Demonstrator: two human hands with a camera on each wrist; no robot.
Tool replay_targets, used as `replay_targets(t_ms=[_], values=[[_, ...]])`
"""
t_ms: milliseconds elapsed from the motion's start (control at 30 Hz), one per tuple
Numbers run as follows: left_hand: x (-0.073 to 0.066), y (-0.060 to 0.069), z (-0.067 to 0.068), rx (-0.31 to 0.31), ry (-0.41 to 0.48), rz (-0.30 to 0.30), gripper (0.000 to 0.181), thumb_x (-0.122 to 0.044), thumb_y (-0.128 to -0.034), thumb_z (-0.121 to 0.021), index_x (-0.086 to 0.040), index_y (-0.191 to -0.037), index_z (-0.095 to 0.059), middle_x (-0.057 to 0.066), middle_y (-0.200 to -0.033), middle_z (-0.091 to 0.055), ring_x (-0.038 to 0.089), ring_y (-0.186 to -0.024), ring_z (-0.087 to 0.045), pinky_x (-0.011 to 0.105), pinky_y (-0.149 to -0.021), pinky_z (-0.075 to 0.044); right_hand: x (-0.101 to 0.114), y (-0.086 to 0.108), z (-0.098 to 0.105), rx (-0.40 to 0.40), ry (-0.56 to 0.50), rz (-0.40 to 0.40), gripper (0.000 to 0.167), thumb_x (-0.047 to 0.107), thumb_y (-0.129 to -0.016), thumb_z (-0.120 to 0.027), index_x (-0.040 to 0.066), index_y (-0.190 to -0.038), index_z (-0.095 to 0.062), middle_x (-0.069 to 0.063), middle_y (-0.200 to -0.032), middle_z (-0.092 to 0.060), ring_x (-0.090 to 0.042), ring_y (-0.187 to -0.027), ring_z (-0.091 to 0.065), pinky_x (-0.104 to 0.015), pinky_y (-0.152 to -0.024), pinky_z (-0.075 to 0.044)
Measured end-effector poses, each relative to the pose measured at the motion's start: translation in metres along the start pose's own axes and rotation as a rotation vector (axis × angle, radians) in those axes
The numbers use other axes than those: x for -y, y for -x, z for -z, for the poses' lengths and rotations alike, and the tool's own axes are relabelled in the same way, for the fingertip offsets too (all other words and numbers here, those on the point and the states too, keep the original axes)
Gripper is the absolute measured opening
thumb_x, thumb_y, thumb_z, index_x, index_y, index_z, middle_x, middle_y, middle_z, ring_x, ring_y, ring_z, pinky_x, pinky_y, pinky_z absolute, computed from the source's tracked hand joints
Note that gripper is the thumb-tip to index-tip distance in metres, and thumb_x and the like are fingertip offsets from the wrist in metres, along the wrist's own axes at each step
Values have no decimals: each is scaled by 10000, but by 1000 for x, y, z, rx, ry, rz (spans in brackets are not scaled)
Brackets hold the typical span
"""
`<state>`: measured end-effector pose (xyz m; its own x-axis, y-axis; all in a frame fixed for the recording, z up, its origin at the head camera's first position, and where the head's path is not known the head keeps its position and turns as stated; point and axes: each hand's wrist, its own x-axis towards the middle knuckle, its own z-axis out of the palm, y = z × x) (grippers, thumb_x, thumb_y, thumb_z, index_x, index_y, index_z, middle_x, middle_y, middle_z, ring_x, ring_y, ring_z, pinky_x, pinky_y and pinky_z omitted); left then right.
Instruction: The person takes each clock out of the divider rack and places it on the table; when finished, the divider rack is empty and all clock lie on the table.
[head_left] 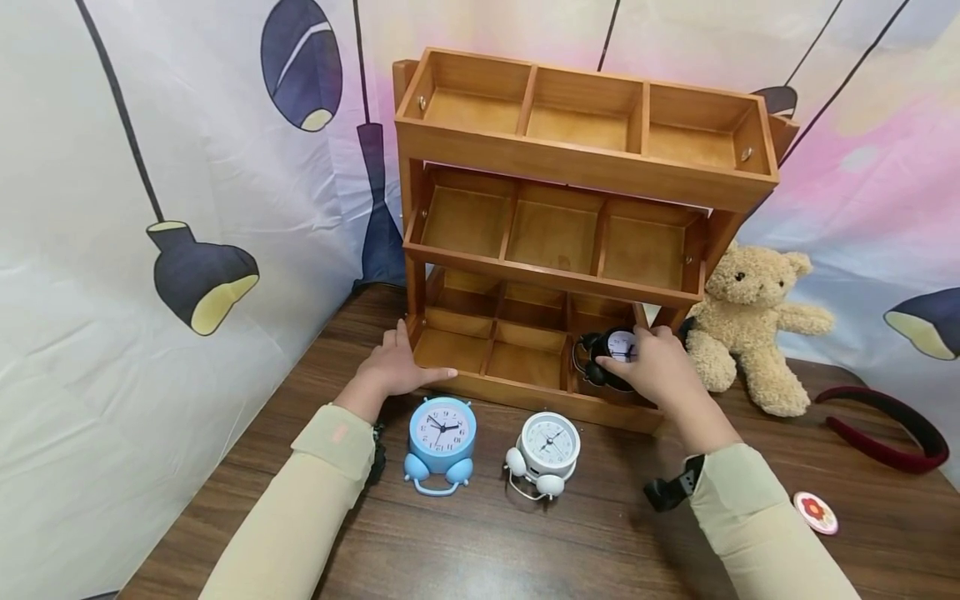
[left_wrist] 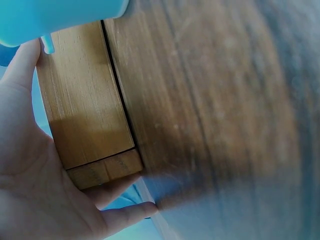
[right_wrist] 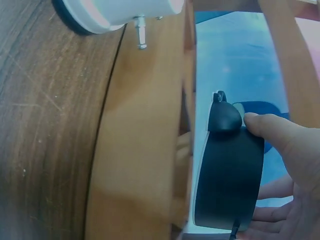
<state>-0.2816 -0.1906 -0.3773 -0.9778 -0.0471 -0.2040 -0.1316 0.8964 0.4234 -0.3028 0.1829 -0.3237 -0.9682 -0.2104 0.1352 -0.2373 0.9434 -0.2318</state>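
Observation:
My right hand (head_left: pixel 664 367) grips a black twin-bell alarm clock (head_left: pixel 619 346) at the right compartment of the wooden shelf's bottom tier. In the right wrist view, the thumb lies by one bell of the black clock (right_wrist: pixel 230 175), with fingers along its far side. At the bottom tier's left front corner, my left hand (head_left: pixel 390 365) rests on the three-tier wooden shelf (head_left: pixel 517 387), thumb along the front and the other fingers against the side. A blue alarm clock (head_left: pixel 442 429) lies just in front of that hand. To its right is a white alarm clock (head_left: pixel 549 442).
Beside the shelf's right end sits a tan teddy bear (head_left: pixel 750 325). A dark red headband (head_left: pixel 892 429) and a round flower-patterned disc (head_left: pixel 816 512) lie on the brown wooden table (head_left: pixel 525 550) at right. Behind hangs a patterned cloth (head_left: pixel 90 333).

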Motion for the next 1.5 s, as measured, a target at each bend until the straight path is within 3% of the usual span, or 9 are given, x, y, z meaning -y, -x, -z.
replay_targets(t_ms=[200,500,667,833,1167,1500], values=[[0,0,0,-9,-1,0,1307,-750,-806,-610,73,-1540,91,321,-1593,-52,545,-1413,-210,618,-1080,-317,1,13,13,18,-16,-23,982,601,-844,-684,-105,-1460,-391,-403,-1327,-430,-531,-1154,-498,-629,-884,-448],[0,1,1,-2,0,-1,1309,-755,-807,-603,77,-1537,95,328,-1593,-40,552,-1413,-198,620,-1083,-311,-3,40,22,11,5,42,939,571,-817,-727,-137,-1380,-474,-392,-1237,-494,-449,-1050,-549,-558,-806,-473],[0,1,1,3,4,0,1314,-760,-804,-601,76,-1536,100,328,-1592,-40,552,-1412,-200,619,-1083,-312,-7,58,24,39,-4,52,900,574,-799,-748,-54,-1394,-501,-346,-1178,-508,-391,-933,-573,-530,-729,-481],[2,1,0,7,0,-1,1320,-765,-801,-597,71,-1535,113,327,-1593,-31,551,-1412,-201,613,-1082,-319,-13,73,24,75,-19,64,860,545,-789,-767,33,-1422,-490,-335,-1197,-483,-347,-874,-566,-498,-666,-478],[1,1,0,-1,-7,-6,1319,-768,-802,-594,82,-1534,100,339,-1588,-36,558,-1405,-212,611,-1077,-327,-26,93,17,143,-3,106,765,517,-747,-808,95,-1338,-567,-309,-1125,-506,-344,-875,-576,-505,-668,-480],[0,0,0,2,-15,-4,1319,-770,-803,-589,82,-1533,105,347,-1586,-27,564,-1402,-210,615,-1079,-321,-34,100,8,256,-10,80,790,463,-719,-836,75,-1347,-553,-250,-1092,-495,-307,-867,-554,-486,-669,-486]])
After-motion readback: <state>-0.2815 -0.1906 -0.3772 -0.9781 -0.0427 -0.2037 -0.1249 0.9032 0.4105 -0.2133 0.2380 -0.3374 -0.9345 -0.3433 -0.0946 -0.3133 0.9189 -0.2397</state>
